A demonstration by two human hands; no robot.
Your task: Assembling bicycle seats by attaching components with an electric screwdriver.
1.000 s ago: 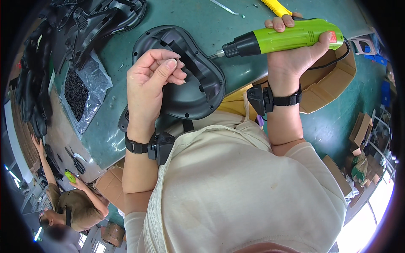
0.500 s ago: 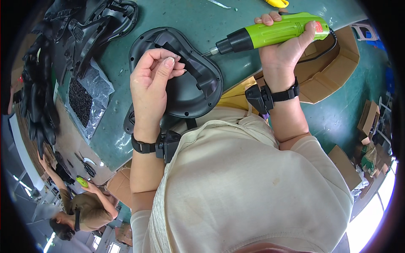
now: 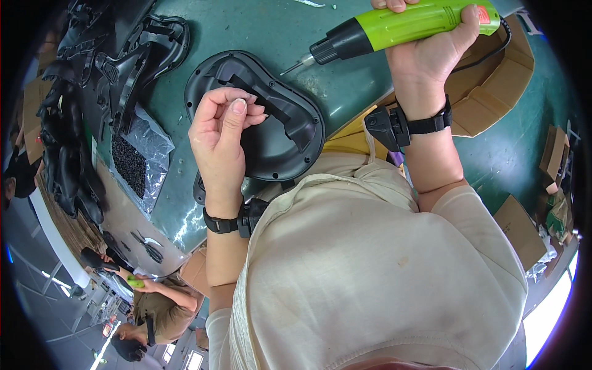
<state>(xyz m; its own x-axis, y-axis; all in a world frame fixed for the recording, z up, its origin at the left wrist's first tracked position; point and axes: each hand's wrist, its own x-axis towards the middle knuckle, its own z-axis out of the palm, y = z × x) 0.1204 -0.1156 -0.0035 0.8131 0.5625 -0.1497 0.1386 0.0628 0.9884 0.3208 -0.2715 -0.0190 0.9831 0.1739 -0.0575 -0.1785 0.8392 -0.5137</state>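
A black, figure-eight-shaped plastic shell (image 3: pixel 269 145) lies on the green table with its hollow side up and small holes around its rim. Over its left part is my left hand (image 3: pixel 217 132), thumb pressed against curled fingers; whatever they may hold is too small or hidden to make out. My right hand (image 3: pixel 425 65) is wrapped around a green electric screwdriver (image 3: pixel 410 28) with a black nose and a cord. The thin bit (image 3: pixel 295 65) points left and down, just off the shell's upper right rim and apart from it.
Left of the shell lies a clear plastic bag (image 3: pixel 157 154) of small black pieces, with black moulded parts (image 3: pixel 145 61) beyond it. An open cardboard box (image 3: pixel 499 92) stands at right. Scissors (image 3: pixel 148 248) lie at lower left, near a co-worker (image 3: pixel 163 308) holding a green tool.
The screwdriver has drawn up and right, its bit leaving the shell's rim. My left hand keeps its pinched pose over the shell. The view has shifted a little.
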